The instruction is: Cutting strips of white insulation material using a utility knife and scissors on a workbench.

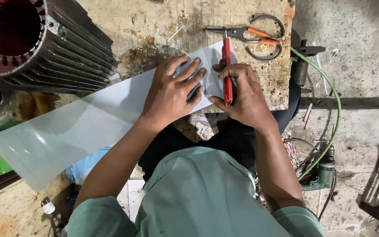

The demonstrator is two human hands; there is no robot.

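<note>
Fingers (188, 74) of left hand (172, 94) splayed flat on white sheet (88, 127); right hand (242, 94) clenched around red cutter (227, 74).

The sheet (66, 131) across the frame's middle looks like smooth, faintly glossy plastic film or paper; the workbench (154, 22) is rough, stained wood; the ribbed motor housing (75, 48), upper left, is dull grey metal; the cutter (227, 70) is red plastic.

Two hands are in view, the left hand (172, 90) and the right hand (242, 90). One long pale sheet (66, 131) lies across the table (154, 22). There is one red utility knife (227, 74), one pair of orange-handled scissors (251, 35), one finned motor housing (44, 44), one green drill (323, 173) and one green hose (336, 101).
</note>
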